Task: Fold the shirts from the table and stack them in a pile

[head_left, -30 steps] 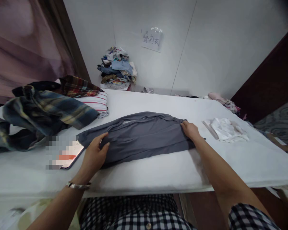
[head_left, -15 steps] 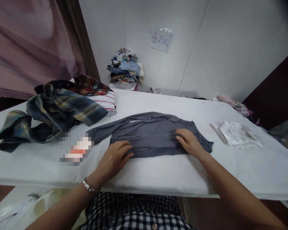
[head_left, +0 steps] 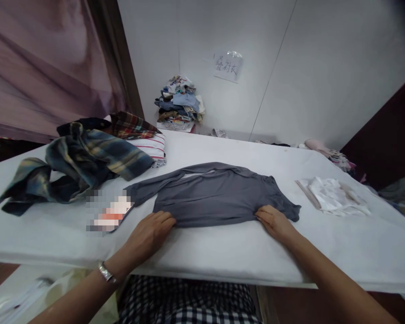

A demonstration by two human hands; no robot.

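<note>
Lower left of centre, the left hand (head_left: pixel 153 234) curls at the near corner of the grey shirt (head_left: pixel 209 195); its grip is unclear. Mid-frame on the tabletop (head_left: pixel 219 256), the shirt lies fairly flat, its far sleeve (head_left: pixel 162 182) not tucked in. Right of centre, the right hand (head_left: pixel 273 222) pinches the near edge; half a second ago it lay farther onto the cloth.

Left hand (head_left: pixel 153 231) curled palm-down; right hand (head_left: pixel 276 225) pinching — both arms (head_left: pixel 337 274) extended.
</note>
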